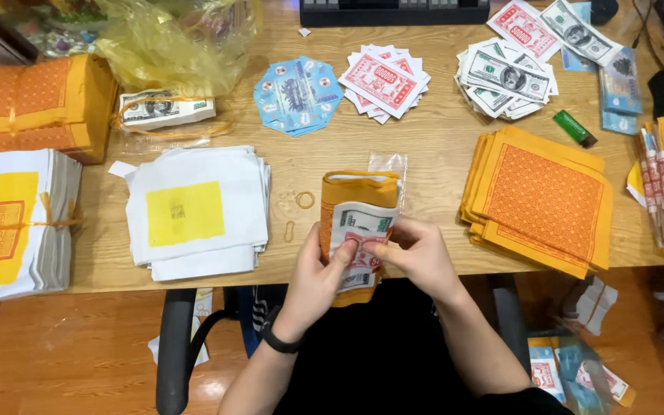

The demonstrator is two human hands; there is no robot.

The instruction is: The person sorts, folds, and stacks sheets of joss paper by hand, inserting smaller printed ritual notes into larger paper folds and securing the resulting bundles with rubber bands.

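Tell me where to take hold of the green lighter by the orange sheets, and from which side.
Take the green lighter across its narrow middle, coming straight down from above. It lies flat on the wooden table, slanted, with bare wood along both long sides, so fingers fit there. The stack of orange sheets lies close below its dark end, so a low approach from there looks cramped.

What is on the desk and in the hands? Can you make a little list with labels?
held bundle: orange paper folded around play banknotes, gripped by both hands
left hand: on the bundle's left edge, black wristband
right hand: on the bundle's right edge
right of bundle: stack of orange patterned paper sheets
left of bundle: stack of white paper with a yellow square
near bundle: two loose rubber bands
far side: fanned blue paper notes, red-and-white notes, grey-green play banknotes
surface: light wooden desk
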